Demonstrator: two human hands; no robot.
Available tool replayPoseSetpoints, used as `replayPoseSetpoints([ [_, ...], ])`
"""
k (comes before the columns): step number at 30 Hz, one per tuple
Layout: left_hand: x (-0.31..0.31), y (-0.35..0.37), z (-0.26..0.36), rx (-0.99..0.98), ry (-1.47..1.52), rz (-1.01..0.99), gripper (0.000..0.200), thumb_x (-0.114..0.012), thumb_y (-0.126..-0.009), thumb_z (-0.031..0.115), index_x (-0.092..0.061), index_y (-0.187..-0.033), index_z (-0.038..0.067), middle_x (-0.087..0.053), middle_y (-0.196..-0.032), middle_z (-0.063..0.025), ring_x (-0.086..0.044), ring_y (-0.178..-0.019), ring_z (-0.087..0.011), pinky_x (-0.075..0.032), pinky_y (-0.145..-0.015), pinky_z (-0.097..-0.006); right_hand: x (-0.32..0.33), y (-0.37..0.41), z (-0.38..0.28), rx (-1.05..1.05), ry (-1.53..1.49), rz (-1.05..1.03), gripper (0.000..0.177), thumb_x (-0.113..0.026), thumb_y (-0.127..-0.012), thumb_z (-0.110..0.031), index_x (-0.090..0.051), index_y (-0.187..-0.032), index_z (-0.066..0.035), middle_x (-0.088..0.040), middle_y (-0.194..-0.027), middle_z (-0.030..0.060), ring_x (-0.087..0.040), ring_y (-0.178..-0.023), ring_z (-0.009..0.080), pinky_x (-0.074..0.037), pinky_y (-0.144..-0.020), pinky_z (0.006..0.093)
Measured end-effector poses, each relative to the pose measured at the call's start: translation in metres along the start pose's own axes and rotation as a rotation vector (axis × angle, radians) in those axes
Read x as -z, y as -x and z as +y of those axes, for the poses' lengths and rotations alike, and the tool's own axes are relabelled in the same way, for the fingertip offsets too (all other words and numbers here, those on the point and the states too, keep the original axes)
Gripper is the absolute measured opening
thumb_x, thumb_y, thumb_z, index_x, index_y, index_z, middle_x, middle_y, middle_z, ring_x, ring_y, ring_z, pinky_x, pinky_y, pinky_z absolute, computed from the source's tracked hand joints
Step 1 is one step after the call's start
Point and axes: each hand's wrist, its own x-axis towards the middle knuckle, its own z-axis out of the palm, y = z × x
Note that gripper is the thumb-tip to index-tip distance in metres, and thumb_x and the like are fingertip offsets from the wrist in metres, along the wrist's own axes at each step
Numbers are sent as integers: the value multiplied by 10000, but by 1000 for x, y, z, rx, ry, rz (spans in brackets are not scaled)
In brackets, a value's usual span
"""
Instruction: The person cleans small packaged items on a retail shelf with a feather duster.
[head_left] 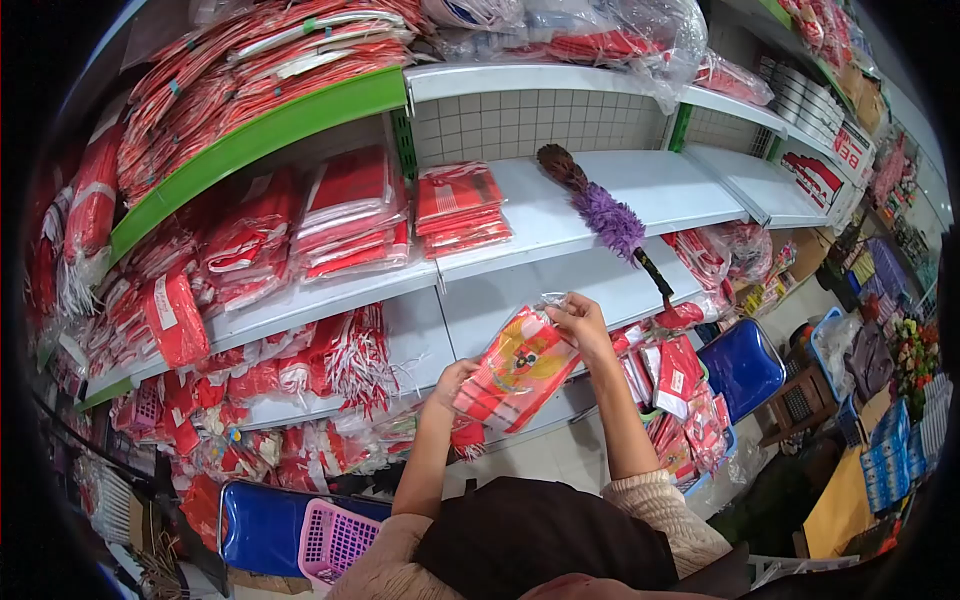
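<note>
Between my two hands is a clear plastic packet [522, 368] of folded red and white cloth with a golden eagle emblem on it. My left hand [456, 384] grips its lower left edge. The fingers of my right hand [581, 322] are closed on the upper right corner, where the plastic bunches up. Behind the packet, on the middle shelf, a low stack of red packets [462, 210] stands beside a taller stack of red and white packets [350, 212]. A purple feather duster [610, 222] lies across that shelf, its black handle reaching over the front edge.
White shelves [560, 262] run across in front of me, with heaped red packets [270, 85] above. Below right, a basket of red packets [690, 420] stands by a blue chair [742, 370]. A pink basket [338, 540] and another blue seat [262, 525] are at lower left.
</note>
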Motion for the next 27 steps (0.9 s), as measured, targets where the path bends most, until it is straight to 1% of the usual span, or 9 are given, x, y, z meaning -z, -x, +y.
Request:
replayPoseSetpoints([
  [3,-28,-3,12,-167,-291,18,516,-541,-839,145,-356,-1285,-37,-431,-1275,-150,-442,-1174,-212,-389,-969,-346,-13,-1,-11,146,140,-82,268,-583,-773,52,-543,-1029,-14,-660,-964,84,-497,-618,30,-384,-512,180],
  [6,-88,-8,17,-478,-741,147,472,-582,-852,154,-399,-1256,-7,-474,-1227,-114,-486,-1097,-161,-417,-916,-293,-35,10,-40,237,291,-282,364,-564,-766,80,-518,-1114,-14,-657,-982,97,-535,-708,41,-406,-548,185],
  [7,-79,-23,14,-531,-764,117,353,-623,-845,171,-513,-1138,6,-575,-1054,-68,-534,-911,-88,-450,-773,-234,-37,9,-41,209,300,-334,428,-571,-756,78,-493,-1166,-14,-654,-994,107,-567,-782,73,-425,-597,183],
  [11,-78,-33,7,-643,-857,346,218,-639,-837,179,-603,-915,-21,-588,-720,33,-469,-669,-21,-397,-589,-195,-37,13,-72,128,134,-307,438,-607,-751,15,-472,-1168,-6,-651,-957,129,-608,-825,152,-474,-716,235],
  [14,-50,-37,9,-642,-932,362,227,-641,-836,181,-593,-919,-25,-589,-748,37,-470,-679,-14,-394,-586,-189,-29,17,-84,347,-309,-216,390,-620,-785,-83,-476,-1135,6,-640,-907,150,-603,-839,197,-474,-746,271],
  [15,-60,-29,15,-603,-982,360,186,-616,-850,129,-596,-977,-6,-627,-869,-11,-545,-777,-48,-451,-690,-213,-18,13,-79,391,-181,-168,333,-622,-802,-166,-519,-1078,-12,-642,-884,113,-605,-833,205,-460,-741,300],
  [18,-83,-23,19,-650,-852,323,181,-624,-847,150,-591,-895,-20,-581,-750,39,-456,-667,-13,-390,-572,-188,0,17,-85,586,629,-309,330,-657,-758,-205,-565,-1005,-8,-631,-935,102,-602,-884,227,-436,-796,355],
  [22,-81,-28,23,-612,-915,259,172,-615,-852,141,-596,-918,-17,-589,-771,33,-468,-695,-17,-405,-608,-191,-6,36,-90,638,1144,-380,373,-697,-705,-287,-614,-985,-55,-641,-914,52,-490,-969,234,-328,-898,379],
  [27,-89,-26,29,-632,-887,222,186,-605,-860,150,-598,-950,-13,-588,-764,38,-464,-687,-18,-407,-605,-196,24,36,-89,518,1345,-358,278,-719,-673,-284,-650,-852,-83,-621,-833,24,-457,-877,212,-327,-844,371],
])
